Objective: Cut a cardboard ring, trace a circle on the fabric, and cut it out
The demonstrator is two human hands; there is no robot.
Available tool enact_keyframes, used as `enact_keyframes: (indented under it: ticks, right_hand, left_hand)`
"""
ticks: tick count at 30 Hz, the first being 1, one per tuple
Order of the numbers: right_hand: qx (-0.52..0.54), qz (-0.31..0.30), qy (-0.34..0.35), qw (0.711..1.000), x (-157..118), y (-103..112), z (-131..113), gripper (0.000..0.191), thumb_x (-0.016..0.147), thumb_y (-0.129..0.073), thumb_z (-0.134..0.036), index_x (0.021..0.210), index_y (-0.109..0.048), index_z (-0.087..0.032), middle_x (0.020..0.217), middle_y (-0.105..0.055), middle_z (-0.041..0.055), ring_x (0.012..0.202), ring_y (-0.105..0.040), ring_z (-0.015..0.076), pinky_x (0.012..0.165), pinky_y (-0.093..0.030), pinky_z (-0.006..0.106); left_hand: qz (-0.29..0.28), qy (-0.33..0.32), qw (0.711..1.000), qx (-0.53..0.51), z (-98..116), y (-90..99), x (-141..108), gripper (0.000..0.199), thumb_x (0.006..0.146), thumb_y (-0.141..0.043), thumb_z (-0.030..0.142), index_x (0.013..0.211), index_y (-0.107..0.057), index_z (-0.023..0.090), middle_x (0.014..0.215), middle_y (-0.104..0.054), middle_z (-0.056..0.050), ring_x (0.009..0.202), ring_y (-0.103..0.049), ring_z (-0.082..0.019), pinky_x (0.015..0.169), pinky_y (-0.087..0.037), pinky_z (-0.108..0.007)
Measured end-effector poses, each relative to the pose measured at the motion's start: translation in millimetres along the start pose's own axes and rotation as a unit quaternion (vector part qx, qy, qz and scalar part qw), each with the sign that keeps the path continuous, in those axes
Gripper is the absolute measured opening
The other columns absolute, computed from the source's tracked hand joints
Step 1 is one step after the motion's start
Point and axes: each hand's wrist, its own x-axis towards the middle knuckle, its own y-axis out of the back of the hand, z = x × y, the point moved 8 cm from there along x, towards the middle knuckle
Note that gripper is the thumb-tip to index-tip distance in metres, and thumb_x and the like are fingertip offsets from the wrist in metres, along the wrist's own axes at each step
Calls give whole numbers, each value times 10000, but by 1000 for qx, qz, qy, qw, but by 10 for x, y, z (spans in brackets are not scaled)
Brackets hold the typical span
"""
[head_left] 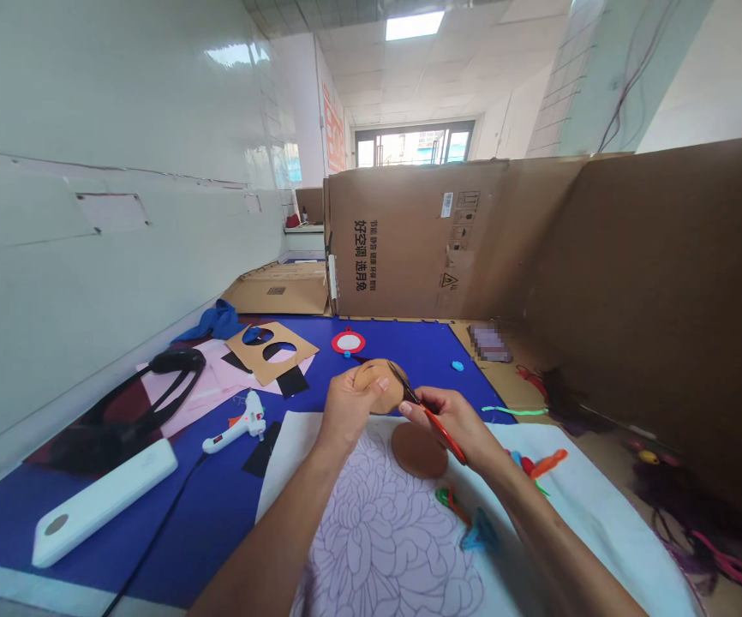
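My left hand (346, 410) grips a tan disc (380, 374), thumb on its face. The scissors (443, 433), red-handled with dark blades, are in my right hand (445, 413), and their blades lie against the disc's right edge. Below my hands a darker brown disc (418, 450) rests on a white sheet (371, 514) printed with flower outlines. Beside it are a green-and-orange strand (451, 501) and a blue looped piece (479, 533).
On the left lie a white glue gun (237, 428), a long white device (107, 501), a cardboard piece (272, 353) with round holes, and black straps (175, 377). A red-rimmed round piece (349, 343) sits ahead. Cardboard walls (422, 240) stand behind and right.
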Motion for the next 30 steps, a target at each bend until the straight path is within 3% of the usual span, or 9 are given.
enact_keyframes:
  ticks: [30]
  right_hand:
    - [1,-1,14,1000,10,-1,-13,549,796,-807,-672,696,-538,-204,652,-388,-53,612,-310,115,528,-215,255]
  left_hand:
    - [10,6,1000,16,18,15,0,352,666,-921,367,934,-840,155,856,-807,-66,741,-722,-195,688,-574,-285]
